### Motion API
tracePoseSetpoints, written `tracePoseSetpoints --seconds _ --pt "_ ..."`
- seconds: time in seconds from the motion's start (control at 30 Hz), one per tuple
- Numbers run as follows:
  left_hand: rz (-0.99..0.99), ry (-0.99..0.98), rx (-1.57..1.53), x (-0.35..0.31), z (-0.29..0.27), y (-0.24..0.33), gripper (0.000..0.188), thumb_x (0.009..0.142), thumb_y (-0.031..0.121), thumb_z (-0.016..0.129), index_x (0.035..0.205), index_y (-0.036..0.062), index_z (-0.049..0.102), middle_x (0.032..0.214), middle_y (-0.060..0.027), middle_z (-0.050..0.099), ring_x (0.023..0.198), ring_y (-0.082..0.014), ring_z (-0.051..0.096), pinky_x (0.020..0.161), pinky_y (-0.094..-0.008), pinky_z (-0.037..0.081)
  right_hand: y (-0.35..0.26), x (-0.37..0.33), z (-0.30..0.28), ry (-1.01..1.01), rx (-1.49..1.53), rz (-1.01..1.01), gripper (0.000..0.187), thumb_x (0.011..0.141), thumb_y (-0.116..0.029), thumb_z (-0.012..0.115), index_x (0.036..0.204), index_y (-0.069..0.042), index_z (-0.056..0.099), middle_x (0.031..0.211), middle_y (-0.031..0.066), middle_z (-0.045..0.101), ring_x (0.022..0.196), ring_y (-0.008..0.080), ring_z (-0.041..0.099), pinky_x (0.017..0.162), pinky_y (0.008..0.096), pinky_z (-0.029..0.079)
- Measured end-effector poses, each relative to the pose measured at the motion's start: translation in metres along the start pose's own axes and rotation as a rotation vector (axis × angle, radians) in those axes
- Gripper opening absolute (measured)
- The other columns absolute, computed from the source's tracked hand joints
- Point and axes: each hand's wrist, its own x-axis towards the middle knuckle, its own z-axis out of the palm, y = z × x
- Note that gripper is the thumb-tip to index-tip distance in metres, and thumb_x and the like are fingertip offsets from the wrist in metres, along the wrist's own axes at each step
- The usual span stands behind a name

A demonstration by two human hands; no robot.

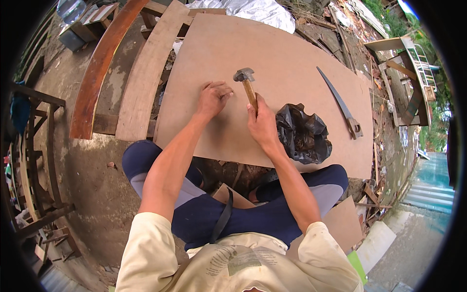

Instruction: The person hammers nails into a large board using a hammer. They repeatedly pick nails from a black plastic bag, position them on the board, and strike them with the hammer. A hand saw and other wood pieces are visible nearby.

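Note:
My right hand (262, 124) is wrapped round the wooden handle of a claw hammer (249, 92). Its metal head is raised a little above a brown sheet of board (292, 53). To the left of the hammer, my left hand (213, 100) rests at the board with its fingers curled together; whatever they pinch, if anything, is too small to make out. A black plastic bag (302, 134), its mouth open and small contents inside, sits on the board right of my right forearm. Farther right lies a handsaw (343, 107) with a wooden handle.
Two long planks (99, 63) lie left of the board, one reddish brown and one pale. A wooden frame (41, 146) stands at the far left, and a broken wooden cabinet (406, 80) at the far right. Silvery sheeting (258, 12) lies behind the board. Scrap wood litters the ground.

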Motion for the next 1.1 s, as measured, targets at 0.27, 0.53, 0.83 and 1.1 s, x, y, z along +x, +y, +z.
tracePoseSetpoints --seconds 0.27,0.53,0.83,1.1 --pt "0.011 -0.003 -0.010 -0.001 -0.004 0.000 0.013 0.088 0.022 0.075 0.097 0.0148 0.081 0.107 0.0022 0.077 0.122 -0.0185 0.063 0.110 -0.0423 0.039 0.001 -0.003 0.003 -0.029 0.027 0.016 0.039 0.100 -0.013 0.055 0.134 0.005 0.048 0.111 0.0331 0.065 0.103 0.0526 0.062 0.086 0.0566 0.050" --pt "-0.017 0.005 -0.001 0.000 -0.010 0.010 0.012 0.087 0.022 0.075 0.096 0.0150 0.081 0.105 0.0028 0.077 0.119 -0.0193 0.062 0.108 -0.0401 0.041 0.011 -0.002 0.010 -0.037 0.007 0.033 0.040 0.100 -0.013 0.055 0.135 0.006 0.048 0.103 0.0343 0.066 0.096 0.0537 0.063 0.082 0.0577 0.050" --pt "-0.031 -0.013 -0.026 0.001 -0.011 0.009 0.011 0.087 0.018 0.075 0.096 0.0149 0.081 0.106 0.0033 0.076 0.120 -0.0194 0.062 0.108 -0.0400 0.040 0.022 -0.005 0.016 0.036 0.087 0.041 0.037 0.100 -0.013 0.056 0.133 0.004 0.050 0.095 0.0337 0.066 0.092 0.0532 0.064 0.077 0.0564 0.049" --pt "0.105 0.012 0.077 -0.001 -0.009 0.007 0.010 0.087 0.012 0.074 0.096 0.0119 0.079 0.107 -0.0003 0.076 0.118 -0.0209 0.065 0.107 -0.0414 0.042 0.055 -0.005 0.031 0.048 0.076 0.104 0.034 0.100 -0.015 0.058 0.130 0.000 0.054 0.088 0.0301 0.065 0.087 0.0489 0.066 0.073 0.0506 0.050"
